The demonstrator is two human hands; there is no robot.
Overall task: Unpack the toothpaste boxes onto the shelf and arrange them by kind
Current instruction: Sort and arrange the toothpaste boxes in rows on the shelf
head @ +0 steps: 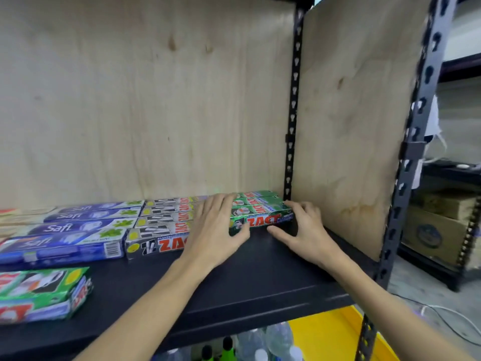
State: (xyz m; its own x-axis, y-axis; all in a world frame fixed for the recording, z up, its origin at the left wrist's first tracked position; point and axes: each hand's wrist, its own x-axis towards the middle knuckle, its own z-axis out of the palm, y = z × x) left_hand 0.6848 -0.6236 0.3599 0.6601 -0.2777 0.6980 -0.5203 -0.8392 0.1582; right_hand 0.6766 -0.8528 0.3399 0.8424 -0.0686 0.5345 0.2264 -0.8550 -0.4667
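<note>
On the black, smooth shelf board (260,282), backed and walled on the right by pale plywood panels (156,100) with visible grain and knots, flat rectangular cardboard toothpaste boxes lie in rows by kind: blue Safi boxes (65,246) at the left, silver-and-black Zact boxes (156,243) just beside them, and glossy green Zact boxes (260,212) at the right, reaching back to the rear panel. The left hand (216,230) lies flat with fingers spread wide over the seam between the silver and green rows, thumb touching the front green box. The right hand (302,230) is curled at that box's right end, fingers on its top corner and thumb stretched along the shelf beneath its front face; neither hand has it lifted. A separate stack of green boxes (44,293) sits apart near the front left edge. Between the rows and the shelf's front lip the board is bare, and a narrow gap remains between the green row and the right panel. Perforated grey steel uprights (416,126) frame the corner. Below the shelf show clear plastic bottles (273,340) and a yellow bin (333,334); to the right, brown cartons (437,230) rest on another rack.
</note>
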